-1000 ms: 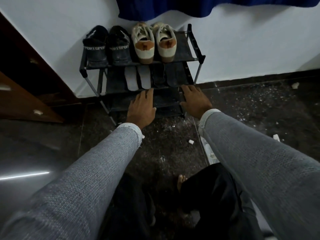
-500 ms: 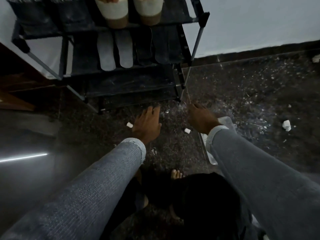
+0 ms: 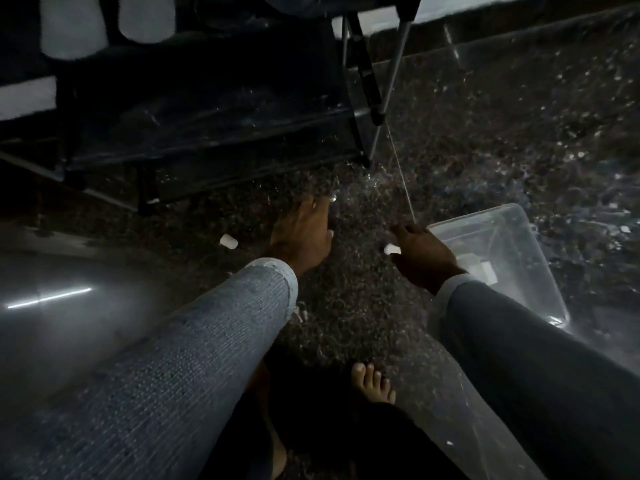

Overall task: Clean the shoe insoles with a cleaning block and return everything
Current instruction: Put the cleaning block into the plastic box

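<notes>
Block piece at your right fingertips

Your right hand [image 3: 420,256], fingers loosely curled and holding nothing, touches the white cleaning block piece [image 3: 392,249]; your left hand [image 3: 302,237] lies flat and spread. Insoles [image 3: 74,27] rest beyond on the shoe rack [image 3: 363,69].

**One head-worn view, tilted steeply to the floor**

A single wide-angle camera sits on the person's head and looks forward and sharply down. Both forearms run up from the bottom corners to the left hand [image 3: 300,233] and right hand [image 3: 420,252] near mid-frame, close to the lens. The speckled floor [image 3: 485,140] fills most of the picture. The shoe rack [image 3: 207,109] is cropped by the top edge; straight lines bow toward the edges. No second view overlaps it.
</notes>
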